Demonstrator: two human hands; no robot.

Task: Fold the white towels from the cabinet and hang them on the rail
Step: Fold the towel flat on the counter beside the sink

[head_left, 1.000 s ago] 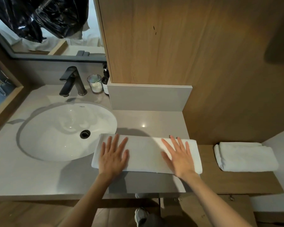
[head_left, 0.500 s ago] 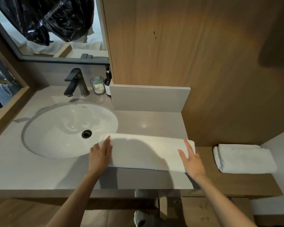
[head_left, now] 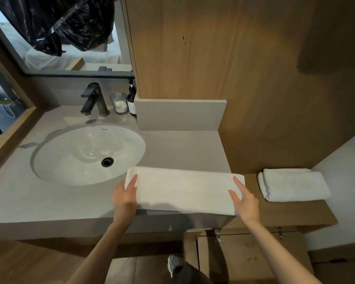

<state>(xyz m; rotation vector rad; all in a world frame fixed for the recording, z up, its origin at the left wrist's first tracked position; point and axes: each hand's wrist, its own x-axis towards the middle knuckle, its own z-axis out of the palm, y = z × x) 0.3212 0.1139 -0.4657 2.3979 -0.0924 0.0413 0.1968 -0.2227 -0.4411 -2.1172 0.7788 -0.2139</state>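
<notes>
Fingers (head_left: pixel 134 182) of left hand (head_left: pixel 125 198) and right hand (head_left: pixel 244 201) flat, together, touching ends of folded towel (head_left: pixel 182 189) on grey surface (head_left: pixel 49 197), lower centre. Second towel (head_left: pixel 293 184) at right.

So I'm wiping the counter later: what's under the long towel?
The long towel lies on the grey counter, its left end overhanging the sink rim. Anything beneath is hidden.

White sink (head_left: pixel 70 160), black faucet (head_left: pixel 93 99), glass jar (head_left: pixel 119 103), dark bottle (head_left: pixel 131 100)
</notes>
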